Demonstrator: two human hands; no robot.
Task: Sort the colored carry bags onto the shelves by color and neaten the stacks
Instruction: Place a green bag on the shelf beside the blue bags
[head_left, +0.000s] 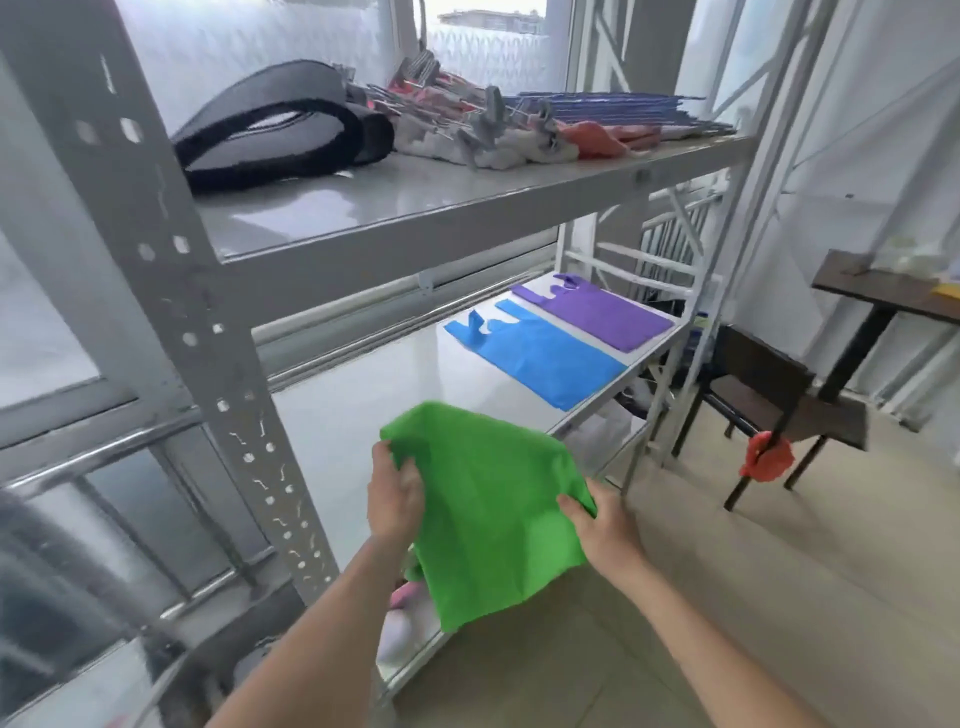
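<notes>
Middle shelf (395, 384) holds blue bag (540, 358), purple bag (608, 314).

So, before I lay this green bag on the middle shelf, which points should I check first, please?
1. Both hands hold the green bag: left hand, right hand. Ok.
2. Free space on the middle shelf left of the blue bag. Ok.
3. Blue bag and purple bag lie flat, apart. Ok.
4. Green bag smooth. Not ok, creased.
5. Green bag's handles straight. Cannot tell, hidden.
</notes>
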